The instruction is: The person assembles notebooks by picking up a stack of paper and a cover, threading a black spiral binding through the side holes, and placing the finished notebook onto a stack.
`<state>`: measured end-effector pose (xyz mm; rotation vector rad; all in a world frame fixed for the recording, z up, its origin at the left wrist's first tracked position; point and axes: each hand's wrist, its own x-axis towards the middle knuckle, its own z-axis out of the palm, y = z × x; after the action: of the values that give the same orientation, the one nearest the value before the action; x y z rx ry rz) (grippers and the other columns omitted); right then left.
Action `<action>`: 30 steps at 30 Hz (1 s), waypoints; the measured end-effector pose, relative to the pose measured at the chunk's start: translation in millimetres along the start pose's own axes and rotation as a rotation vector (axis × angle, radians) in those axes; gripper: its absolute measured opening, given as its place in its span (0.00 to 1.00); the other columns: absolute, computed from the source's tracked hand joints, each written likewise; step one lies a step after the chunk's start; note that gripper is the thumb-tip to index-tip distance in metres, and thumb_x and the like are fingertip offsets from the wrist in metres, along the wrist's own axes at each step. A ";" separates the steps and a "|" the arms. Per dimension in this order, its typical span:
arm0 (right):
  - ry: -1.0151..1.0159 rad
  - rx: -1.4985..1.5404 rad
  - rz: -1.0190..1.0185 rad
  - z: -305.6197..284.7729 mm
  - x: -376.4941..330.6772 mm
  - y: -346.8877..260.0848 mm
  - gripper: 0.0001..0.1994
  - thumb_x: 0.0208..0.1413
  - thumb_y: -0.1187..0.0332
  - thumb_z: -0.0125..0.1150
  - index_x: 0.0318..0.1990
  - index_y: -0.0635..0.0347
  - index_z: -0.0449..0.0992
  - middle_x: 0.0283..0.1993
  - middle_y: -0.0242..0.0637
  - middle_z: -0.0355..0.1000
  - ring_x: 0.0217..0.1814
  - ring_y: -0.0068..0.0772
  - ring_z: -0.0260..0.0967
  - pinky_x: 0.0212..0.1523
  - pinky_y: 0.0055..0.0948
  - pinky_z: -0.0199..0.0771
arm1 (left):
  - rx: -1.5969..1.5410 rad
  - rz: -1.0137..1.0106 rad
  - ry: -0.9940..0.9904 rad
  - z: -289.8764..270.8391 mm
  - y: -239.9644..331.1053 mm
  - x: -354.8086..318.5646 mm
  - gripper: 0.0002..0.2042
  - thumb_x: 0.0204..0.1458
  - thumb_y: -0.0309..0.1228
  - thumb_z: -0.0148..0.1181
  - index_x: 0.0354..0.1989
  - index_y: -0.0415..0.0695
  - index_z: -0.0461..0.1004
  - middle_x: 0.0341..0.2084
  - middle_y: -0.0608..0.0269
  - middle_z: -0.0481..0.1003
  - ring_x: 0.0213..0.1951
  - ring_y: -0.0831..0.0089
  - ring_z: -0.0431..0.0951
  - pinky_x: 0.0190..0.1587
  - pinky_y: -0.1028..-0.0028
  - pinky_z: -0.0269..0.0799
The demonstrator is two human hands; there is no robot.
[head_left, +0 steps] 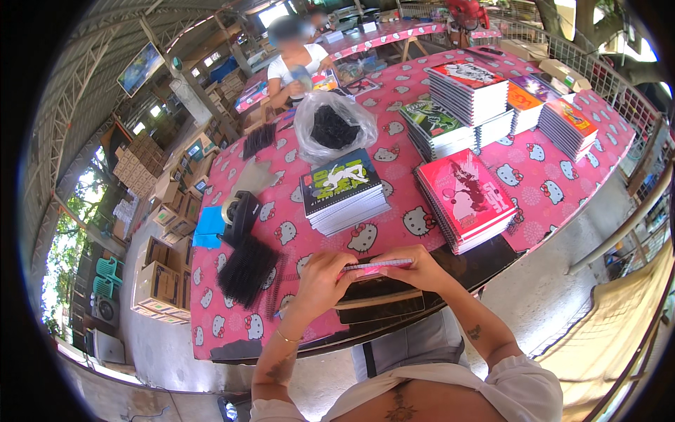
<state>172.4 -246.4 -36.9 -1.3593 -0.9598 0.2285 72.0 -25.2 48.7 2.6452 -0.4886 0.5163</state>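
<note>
My left hand (pixel 321 283) and my right hand (pixel 418 268) grip a thin pink notebook (pixel 377 266) by its two ends, at the table's near edge. It is seen almost edge-on, so its cover is mostly hidden. Left of my left hand lies a heap of black spiral binding coils (pixel 247 271). Beyond my hands stands a stack of notebooks with a dark cover (pixel 342 184) on top. To the right of that, a stack of red spiral notebooks (pixel 467 197) sits near my right hand.
A tape dispenser (pixel 241 218) and a blue piece (pixel 209 227) lie at the left. Farther off are a plastic bag of black coils (pixel 333 127) and several notebook stacks (pixel 469 88). A person (pixel 299 67) works across the table. Cardboard boxes (pixel 160 283) stand on the floor at left.
</note>
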 end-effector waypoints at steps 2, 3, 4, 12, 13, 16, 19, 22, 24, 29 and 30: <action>-0.003 0.009 -0.004 1.2 0.5 -1.4 0.13 0.59 0.76 0.67 0.52 0.62 0.83 0.41 0.39 0.84 0.41 0.25 0.80 0.45 0.28 0.79 | 0.008 -0.075 -0.090 2.6 -2.9 -6.8 0.16 0.56 0.36 0.67 0.49 0.40 0.78 0.45 0.51 0.80 0.46 0.48 0.80 0.47 0.53 0.74; -0.006 0.018 -0.006 2.8 0.9 -1.9 0.13 0.60 0.76 0.67 0.51 0.62 0.83 0.42 0.39 0.84 0.41 0.25 0.81 0.45 0.28 0.79 | 0.011 -0.080 -0.090 4.1 5.8 -7.0 0.16 0.56 0.36 0.67 0.49 0.40 0.78 0.45 0.51 0.80 0.46 0.48 0.80 0.47 0.53 0.74; -0.004 0.017 0.000 2.2 0.7 -2.9 0.13 0.60 0.76 0.67 0.51 0.62 0.83 0.42 0.39 0.84 0.41 0.25 0.81 0.45 0.28 0.79 | 0.289 -0.055 -0.025 10.9 21.7 -3.0 0.23 0.57 0.42 0.65 0.54 0.38 0.74 0.52 0.47 0.76 0.54 0.46 0.75 0.56 0.47 0.68; 0.053 -0.071 0.033 5.1 0.1 -4.2 0.13 0.58 0.72 0.70 0.50 0.63 0.84 0.42 0.43 0.84 0.43 0.26 0.82 0.45 0.29 0.79 | 0.443 -0.139 0.180 80.7 28.4 -46.8 0.42 0.65 0.54 0.50 0.71 0.23 0.53 0.72 0.25 0.51 0.74 0.30 0.48 0.72 0.32 0.39; 0.054 -0.064 0.042 5.2 -1.5 -4.6 0.13 0.58 0.72 0.70 0.50 0.63 0.84 0.42 0.43 0.84 0.43 0.26 0.82 0.45 0.29 0.79 | 0.465 -0.222 0.081 62.0 34.5 -19.3 0.42 0.65 0.54 0.48 0.71 0.23 0.52 0.72 0.25 0.50 0.74 0.30 0.48 0.72 0.32 0.38; 0.092 -0.121 0.075 1.7 0.9 -8.3 0.13 0.57 0.71 0.71 0.50 0.62 0.84 0.40 0.43 0.84 0.42 0.26 0.82 0.44 0.29 0.79 | 0.466 -0.129 0.014 87.2 34.0 -48.2 0.42 0.66 0.54 0.47 0.72 0.23 0.52 0.72 0.25 0.50 0.75 0.31 0.48 0.72 0.33 0.37; 0.063 -0.046 0.090 6.7 -0.2 -5.4 0.14 0.57 0.71 0.71 0.50 0.61 0.84 0.39 0.43 0.83 0.41 0.26 0.82 0.43 0.29 0.79 | 0.433 -0.138 0.082 92.7 38.9 -54.8 0.42 0.65 0.55 0.48 0.72 0.26 0.53 0.72 0.28 0.53 0.75 0.34 0.50 0.72 0.35 0.39; 0.087 -0.101 0.048 0.3 0.4 -8.1 0.13 0.56 0.72 0.70 0.49 0.62 0.84 0.40 0.43 0.83 0.41 0.26 0.82 0.44 0.31 0.79 | 0.495 -0.235 0.109 72.5 42.0 -23.0 0.42 0.64 0.55 0.50 0.72 0.26 0.54 0.71 0.29 0.55 0.74 0.36 0.52 0.72 0.36 0.41; 0.126 -0.123 0.046 3.8 2.6 -6.1 0.14 0.55 0.73 0.71 0.49 0.62 0.84 0.41 0.44 0.83 0.42 0.28 0.83 0.44 0.31 0.80 | 0.456 -0.142 0.059 83.7 41.4 -35.7 0.42 0.64 0.54 0.50 0.72 0.26 0.54 0.72 0.29 0.54 0.75 0.36 0.51 0.72 0.36 0.41; 0.070 -0.109 0.091 -1.9 1.1 -2.7 0.14 0.55 0.74 0.70 0.50 0.64 0.83 0.42 0.44 0.83 0.42 0.27 0.81 0.45 0.30 0.79 | 0.410 -0.186 0.081 73.5 39.0 -11.1 0.42 0.67 0.55 0.44 0.72 0.23 0.50 0.72 0.23 0.48 0.75 0.30 0.45 0.73 0.34 0.35; 0.058 -0.157 0.081 -2.8 -0.6 -3.3 0.14 0.56 0.74 0.70 0.50 0.64 0.83 0.42 0.41 0.84 0.41 0.21 0.78 0.45 0.28 0.77 | 0.409 -0.190 0.070 74.9 41.3 -16.6 0.42 0.67 0.55 0.44 0.72 0.23 0.50 0.72 0.23 0.48 0.75 0.30 0.45 0.73 0.34 0.35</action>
<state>172.7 -249.7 -34.0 -1.5428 -0.8899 0.1764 61.7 -89.5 -9.1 3.0046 -0.1129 0.7084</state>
